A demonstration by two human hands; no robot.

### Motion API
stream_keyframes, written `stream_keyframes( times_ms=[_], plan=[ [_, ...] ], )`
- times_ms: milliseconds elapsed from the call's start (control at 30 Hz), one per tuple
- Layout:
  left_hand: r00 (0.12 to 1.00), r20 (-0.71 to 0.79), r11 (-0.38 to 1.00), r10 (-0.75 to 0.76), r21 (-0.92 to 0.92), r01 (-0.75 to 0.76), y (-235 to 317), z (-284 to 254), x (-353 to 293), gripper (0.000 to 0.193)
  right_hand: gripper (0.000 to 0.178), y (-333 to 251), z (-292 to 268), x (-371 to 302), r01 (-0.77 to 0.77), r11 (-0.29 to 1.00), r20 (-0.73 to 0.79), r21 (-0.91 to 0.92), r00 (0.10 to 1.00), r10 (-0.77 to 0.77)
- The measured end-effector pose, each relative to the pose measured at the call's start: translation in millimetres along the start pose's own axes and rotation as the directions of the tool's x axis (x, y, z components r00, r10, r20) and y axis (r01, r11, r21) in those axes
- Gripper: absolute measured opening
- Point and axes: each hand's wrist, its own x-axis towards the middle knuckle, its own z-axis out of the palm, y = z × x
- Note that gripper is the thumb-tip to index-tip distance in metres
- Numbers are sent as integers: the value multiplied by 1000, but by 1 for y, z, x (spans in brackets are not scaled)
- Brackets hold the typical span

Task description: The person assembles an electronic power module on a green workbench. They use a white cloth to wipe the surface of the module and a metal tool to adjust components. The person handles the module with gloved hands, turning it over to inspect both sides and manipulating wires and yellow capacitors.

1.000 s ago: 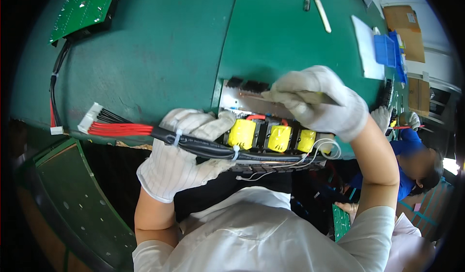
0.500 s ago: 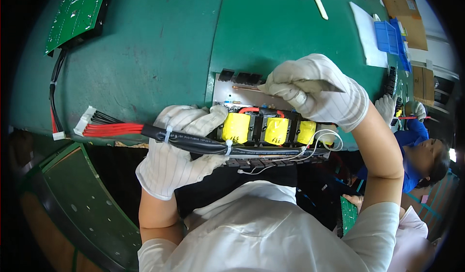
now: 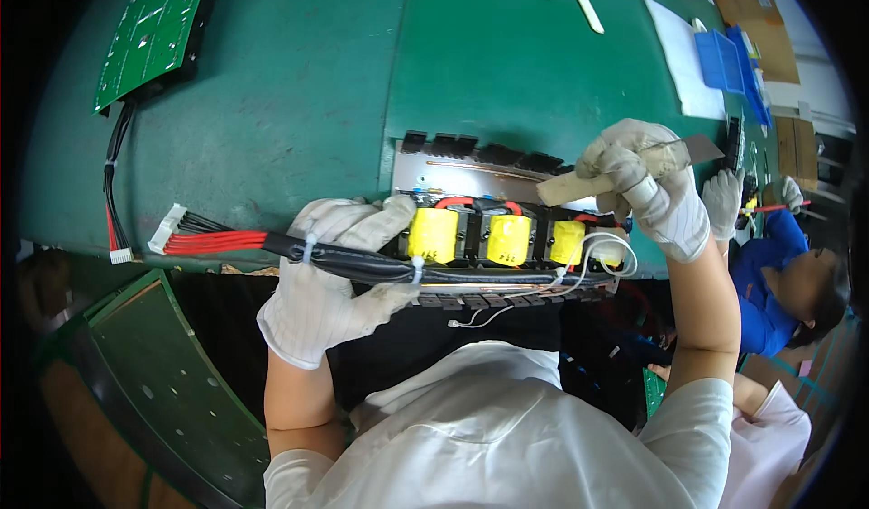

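Observation:
A circuit board assembly [image 3: 489, 181] lies at the table's near edge, with black heat-sink pieces along its far and near sides. Yellow-taped transformers [image 3: 509, 240] stand in a row along its middle. My gloved left hand [image 3: 330, 255] grips the assembly's left end, fingers on the far side and thumb on the near side. Across that palm runs a black-sleeved cable bundle [image 3: 362, 272], ending in a white connector [image 3: 167, 229]. In my gloved right hand [image 3: 638, 169] is a scraper [image 3: 575, 187], its pale handle end pointing at the board's right part and its metal blade pointing away.
Another green circuit board [image 3: 154, 38] with a cable lies at the far left. A white strip-like tool [image 3: 582, 0] rests at the back. White sheet [image 3: 683, 56] and blue bin [image 3: 720, 61] are at the right. A co-worker's gloved hand [image 3: 722, 203] is close on the right.
My right hand has moved right, away from the board's middle, bringing the scraper's handle and blade into plain view. My left hand keeps its hold, and the assembly has barely shifted.

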Motion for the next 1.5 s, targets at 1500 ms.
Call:
stream_keyframes(
  times_ms=[1500],
  plan=[
    [967, -251, 957, -44, 267, 113, 8, 23, -9, 60, 26, 75, -36, -95, 545, 596, -579, 590, 800, -159]
  ],
)
